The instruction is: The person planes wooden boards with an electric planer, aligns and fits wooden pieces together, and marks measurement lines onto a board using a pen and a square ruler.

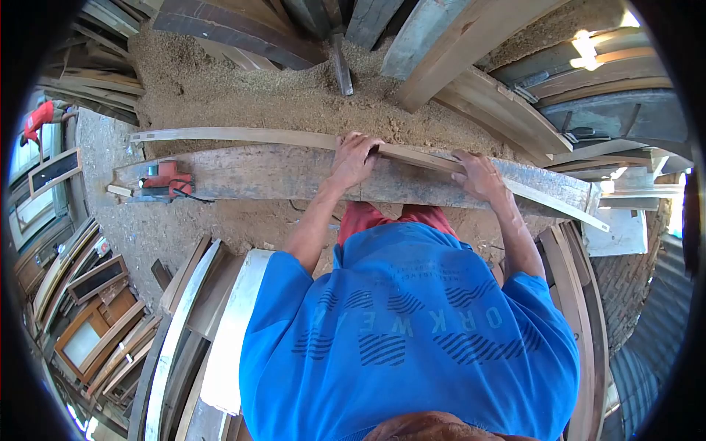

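A long, narrow wooden strip (254,135) lies slantwise over the workbench plank (272,170), its left end past the bench's far edge and its right end past the near edge. My left hand (354,159) is closed over the strip near the middle, fingers curled over its far side. Farther right, my right hand (479,176) also grips the strip, its thumb on the near side. On the bench's left end rests a red power tool (170,178), apparently an electric planer, with a dark cord. A small wood block (119,191) lies beside it.
Sawdust and shavings (243,95) cover the ground beyond the bench. Thick timber beams (471,44) lean at the far right. Stacked boards (180,338) stand behind me on the left, near a framed panel (88,338). A person in red (43,117) is at the far left.
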`<move>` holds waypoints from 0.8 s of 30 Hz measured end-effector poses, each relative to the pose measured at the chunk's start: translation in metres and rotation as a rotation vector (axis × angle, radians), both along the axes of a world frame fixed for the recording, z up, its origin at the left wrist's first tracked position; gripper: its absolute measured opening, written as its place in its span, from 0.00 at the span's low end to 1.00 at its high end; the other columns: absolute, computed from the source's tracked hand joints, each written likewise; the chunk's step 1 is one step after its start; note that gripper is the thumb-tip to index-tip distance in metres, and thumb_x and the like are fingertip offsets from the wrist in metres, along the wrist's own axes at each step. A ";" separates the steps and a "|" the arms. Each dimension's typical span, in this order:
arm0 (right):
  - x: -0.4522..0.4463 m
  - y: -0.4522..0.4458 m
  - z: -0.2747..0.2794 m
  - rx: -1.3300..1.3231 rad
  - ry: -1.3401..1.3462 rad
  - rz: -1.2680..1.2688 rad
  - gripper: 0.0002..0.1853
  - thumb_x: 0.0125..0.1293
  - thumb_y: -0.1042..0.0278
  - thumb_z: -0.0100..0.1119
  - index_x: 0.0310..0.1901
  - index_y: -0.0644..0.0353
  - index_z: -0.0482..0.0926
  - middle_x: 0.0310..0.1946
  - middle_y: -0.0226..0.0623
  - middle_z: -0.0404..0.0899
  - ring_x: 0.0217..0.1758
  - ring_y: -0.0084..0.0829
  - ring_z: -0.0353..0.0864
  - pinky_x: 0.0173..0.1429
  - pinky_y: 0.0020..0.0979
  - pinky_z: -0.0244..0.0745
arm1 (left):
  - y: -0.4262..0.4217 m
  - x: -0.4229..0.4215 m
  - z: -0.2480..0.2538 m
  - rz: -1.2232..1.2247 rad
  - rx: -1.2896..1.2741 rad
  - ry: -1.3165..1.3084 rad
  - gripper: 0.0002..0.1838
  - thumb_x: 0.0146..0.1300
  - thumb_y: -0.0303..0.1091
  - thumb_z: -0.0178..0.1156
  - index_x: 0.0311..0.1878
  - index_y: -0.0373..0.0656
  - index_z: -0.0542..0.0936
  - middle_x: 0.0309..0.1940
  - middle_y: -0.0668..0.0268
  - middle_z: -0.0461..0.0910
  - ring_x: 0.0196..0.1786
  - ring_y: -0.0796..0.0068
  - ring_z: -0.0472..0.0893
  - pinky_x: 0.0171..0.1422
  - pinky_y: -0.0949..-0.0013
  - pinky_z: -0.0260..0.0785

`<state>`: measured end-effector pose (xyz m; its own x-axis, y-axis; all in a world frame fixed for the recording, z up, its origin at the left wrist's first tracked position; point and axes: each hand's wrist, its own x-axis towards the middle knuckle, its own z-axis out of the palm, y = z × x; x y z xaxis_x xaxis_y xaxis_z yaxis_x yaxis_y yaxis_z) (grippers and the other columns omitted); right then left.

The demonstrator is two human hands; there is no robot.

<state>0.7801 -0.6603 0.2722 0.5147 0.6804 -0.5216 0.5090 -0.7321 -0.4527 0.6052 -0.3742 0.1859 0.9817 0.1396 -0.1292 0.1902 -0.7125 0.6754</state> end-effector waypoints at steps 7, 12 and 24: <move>0.010 -0.039 0.008 -0.023 0.027 -0.040 0.31 0.60 0.60 0.73 0.65 0.56 0.76 0.47 0.53 0.86 0.56 0.56 0.84 0.60 0.50 0.78 | -0.005 -0.003 0.008 0.109 -0.003 -0.042 0.35 0.54 0.27 0.71 0.68 0.51 0.75 0.59 0.57 0.80 0.66 0.51 0.74 0.74 0.50 0.63; 0.016 -0.046 0.016 -0.005 0.097 -0.031 0.30 0.61 0.60 0.72 0.64 0.58 0.77 0.52 0.56 0.85 0.58 0.55 0.83 0.62 0.49 0.77 | -0.013 -0.015 0.023 0.250 0.152 -0.073 0.36 0.56 0.29 0.71 0.71 0.50 0.73 0.65 0.55 0.75 0.69 0.48 0.70 0.76 0.45 0.57; 0.024 -0.084 0.012 0.181 -0.037 -0.048 0.29 0.66 0.53 0.67 0.64 0.59 0.76 0.48 0.57 0.85 0.56 0.59 0.83 0.62 0.52 0.77 | -0.066 -0.054 0.011 0.592 0.156 -0.059 0.28 0.57 0.36 0.72 0.61 0.42 0.77 0.55 0.51 0.80 0.62 0.51 0.76 0.71 0.49 0.65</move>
<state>0.8046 -0.7443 0.2843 0.5656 0.7355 -0.3729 0.4943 -0.6644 -0.5606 0.5517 -0.4407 0.1971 0.7369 0.6759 -0.0106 0.5489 -0.5892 0.5929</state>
